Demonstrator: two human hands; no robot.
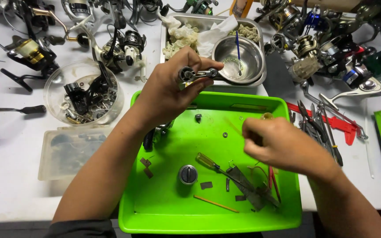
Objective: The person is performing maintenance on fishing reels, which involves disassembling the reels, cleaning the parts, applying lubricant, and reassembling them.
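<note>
From the head camera, the left hand grips a silver metal reel part, raised over the far rim of the green tray, just in front of the steel bowl. The right hand hovers over the tray's right side, fingers pinched together; whether they hold anything I cannot tell. A yellow-handled screwdriver and a round metal cap lie inside the tray.

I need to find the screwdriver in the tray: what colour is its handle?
Yellow, see-through; the screwdriver shows best in the head view, lying in the green tray.
</note>
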